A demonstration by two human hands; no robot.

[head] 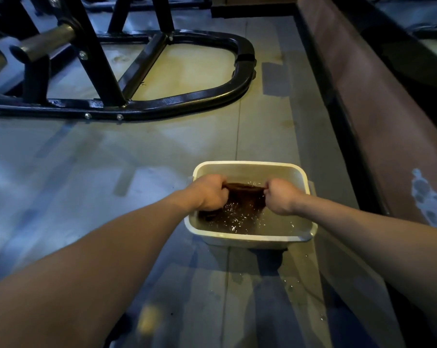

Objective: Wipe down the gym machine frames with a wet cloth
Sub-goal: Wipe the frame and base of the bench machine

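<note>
The person is wetting the cloth [242, 197] in the basin [250, 238] on the floor, so the wiping is not yet begun. The left hand [209, 193] and the right hand [281, 197] are each grasping one end of the dark brown cloth, which is hanging half in the splashing water. Next, I think, it is needing wringing, then carrying to the black machine frame [187, 106], well apart.
</note>
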